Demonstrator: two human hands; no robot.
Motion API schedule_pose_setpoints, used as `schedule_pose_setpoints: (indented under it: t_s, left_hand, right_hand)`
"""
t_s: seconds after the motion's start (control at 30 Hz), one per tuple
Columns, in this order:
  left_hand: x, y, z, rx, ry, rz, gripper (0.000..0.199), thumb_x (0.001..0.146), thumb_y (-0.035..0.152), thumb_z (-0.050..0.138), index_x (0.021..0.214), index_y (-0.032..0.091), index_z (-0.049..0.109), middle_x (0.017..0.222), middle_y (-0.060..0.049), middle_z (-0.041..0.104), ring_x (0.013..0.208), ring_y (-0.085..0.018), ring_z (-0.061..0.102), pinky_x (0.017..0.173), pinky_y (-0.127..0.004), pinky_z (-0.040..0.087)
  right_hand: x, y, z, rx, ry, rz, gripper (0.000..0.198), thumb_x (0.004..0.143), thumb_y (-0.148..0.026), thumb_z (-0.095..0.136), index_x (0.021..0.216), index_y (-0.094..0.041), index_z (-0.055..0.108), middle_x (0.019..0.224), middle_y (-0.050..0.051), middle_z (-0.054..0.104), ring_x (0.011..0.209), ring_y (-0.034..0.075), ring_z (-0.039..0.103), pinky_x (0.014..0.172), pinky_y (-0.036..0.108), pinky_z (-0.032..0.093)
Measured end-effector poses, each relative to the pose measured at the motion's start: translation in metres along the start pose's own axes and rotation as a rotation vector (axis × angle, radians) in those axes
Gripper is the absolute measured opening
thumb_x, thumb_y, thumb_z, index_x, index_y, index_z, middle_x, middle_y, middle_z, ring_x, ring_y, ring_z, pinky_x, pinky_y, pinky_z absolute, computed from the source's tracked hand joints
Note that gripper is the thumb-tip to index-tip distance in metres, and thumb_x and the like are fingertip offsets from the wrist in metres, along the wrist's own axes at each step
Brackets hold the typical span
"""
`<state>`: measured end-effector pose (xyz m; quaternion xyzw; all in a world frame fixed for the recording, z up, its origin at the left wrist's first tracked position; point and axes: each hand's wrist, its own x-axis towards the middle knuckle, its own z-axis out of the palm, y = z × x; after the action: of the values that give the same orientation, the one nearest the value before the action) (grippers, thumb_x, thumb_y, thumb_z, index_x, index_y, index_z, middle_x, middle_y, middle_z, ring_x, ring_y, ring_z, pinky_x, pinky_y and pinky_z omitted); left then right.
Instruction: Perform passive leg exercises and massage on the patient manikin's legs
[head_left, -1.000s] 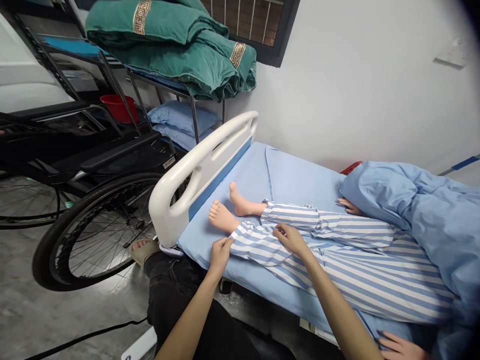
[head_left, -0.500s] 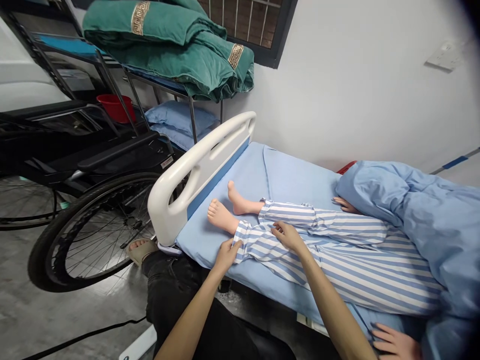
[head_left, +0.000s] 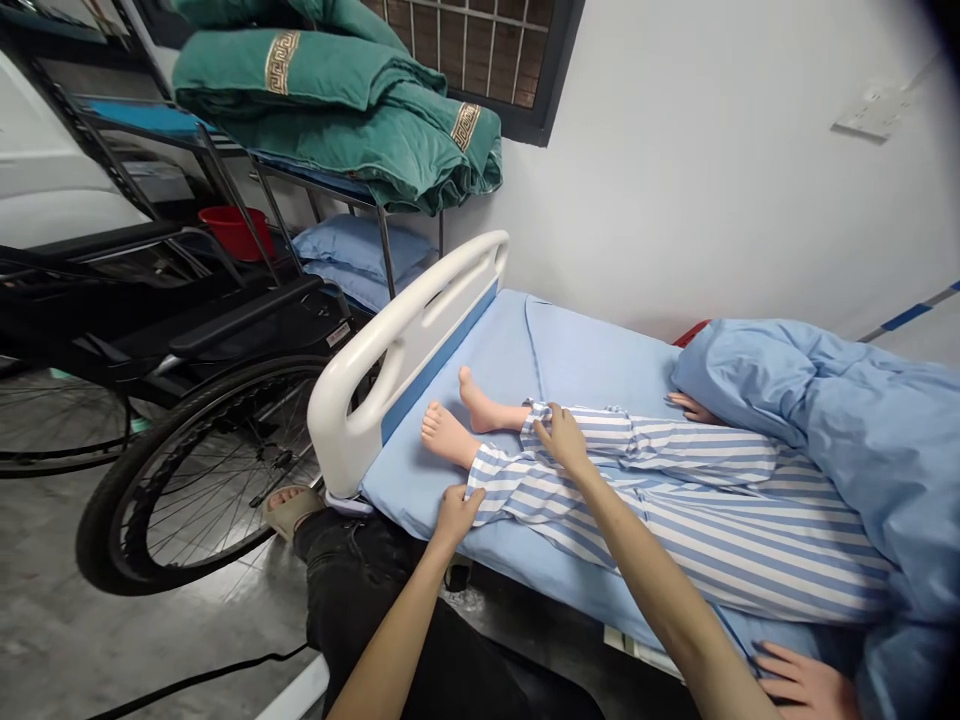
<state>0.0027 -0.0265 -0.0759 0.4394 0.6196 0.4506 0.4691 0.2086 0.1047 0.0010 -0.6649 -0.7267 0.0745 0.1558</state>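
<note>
A lying figure, which looks like a care manikin, wears blue-and-white striped trousers [head_left: 720, 540]. Its bare near foot [head_left: 448, 436] and far foot [head_left: 484, 402] point toward the bed's footboard. My left hand [head_left: 456, 515] pinches the hem of the near trouser leg at its outer side, just below the ankle. Over the far trouser leg, close to its hem, my right hand [head_left: 564, 440] rests with thumb and fingers apart, touching the cloth. The figure's own hands show at the far side [head_left: 691, 408] and near side [head_left: 806, 685] of the bed.
A white footboard [head_left: 405, 320] closes the bed's left end. Beside it stands a black wheelchair [head_left: 202, 480]. Behind are a rack with folded green quilts [head_left: 337, 110], blue pillows [head_left: 367, 250] and a red bucket [head_left: 238, 232]. A blue quilt [head_left: 832, 410] covers the figure's upper part.
My right hand has moved away from me, from the near trouser leg to the far one by its hem. My left hand stays at the near hem. The view has shifted slightly.
</note>
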Motion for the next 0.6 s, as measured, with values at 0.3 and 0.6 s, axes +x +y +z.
schedule_pose_setpoints:
  t_s: [0.3, 0.6]
  left_hand:
    - [0.000, 0.002, 0.001, 0.099, -0.085, 0.048, 0.033, 0.071, 0.046, 0.055, 0.056, 0.017, 0.052, 0.056, 0.001, 0.048, 0.062, -0.014, 0.045, 0.059, -0.025, 0.034]
    - [0.002, 0.001, 0.004, 0.291, -0.099, 0.045, 0.025, 0.075, 0.034, 0.060, 0.059, 0.016, 0.059, 0.060, -0.003, 0.059, 0.067, -0.017, 0.054, 0.063, -0.025, 0.035]
  right_hand:
    - [0.018, -0.023, 0.006, -0.200, -0.063, 0.080, 0.034, 0.095, -0.037, 0.045, 0.116, -0.012, 0.056, 0.112, 0.017, 0.061, 0.093, 0.024, 0.065, 0.074, 0.030, 0.045]
    - [0.047, -0.020, -0.006, 0.034, -0.133, -0.017, 0.029, 0.093, -0.040, 0.049, 0.082, -0.016, 0.061, 0.077, 0.006, 0.066, 0.074, 0.017, 0.059, 0.063, 0.026, 0.035]
